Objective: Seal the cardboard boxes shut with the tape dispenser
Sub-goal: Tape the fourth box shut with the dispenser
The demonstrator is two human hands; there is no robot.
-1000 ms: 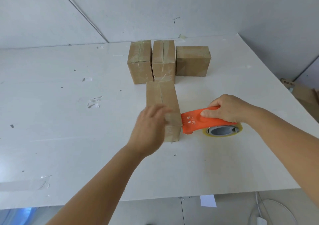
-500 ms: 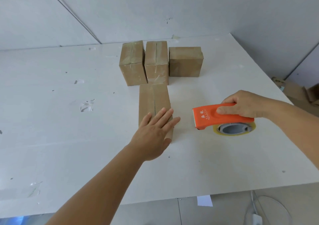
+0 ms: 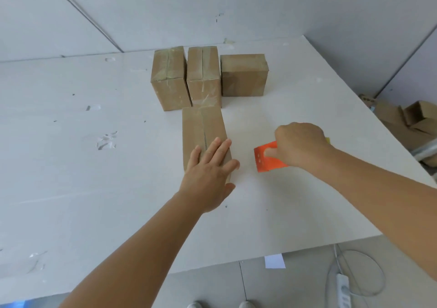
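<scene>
Left hand (image 3: 208, 173) flat, fingers straight, pressing near box (image 3: 203, 132); right hand (image 3: 299, 147) wrapped round orange tape dispenser (image 3: 267, 158); risk: box skids on counter (image 3: 71, 165) if the press slackens during taping.

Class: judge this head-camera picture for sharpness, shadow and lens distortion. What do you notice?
Head view: the left hand on the near box casts only faint shadow; light is soft and even. The table edges bow from the wide lens. The tape dispenser is reasonably sharp.

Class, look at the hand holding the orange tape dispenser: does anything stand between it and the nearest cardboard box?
Nothing visible: only bare white table separates the orange tape dispenser in the right hand from the nearest cardboard box, where the left hand rests.
</scene>
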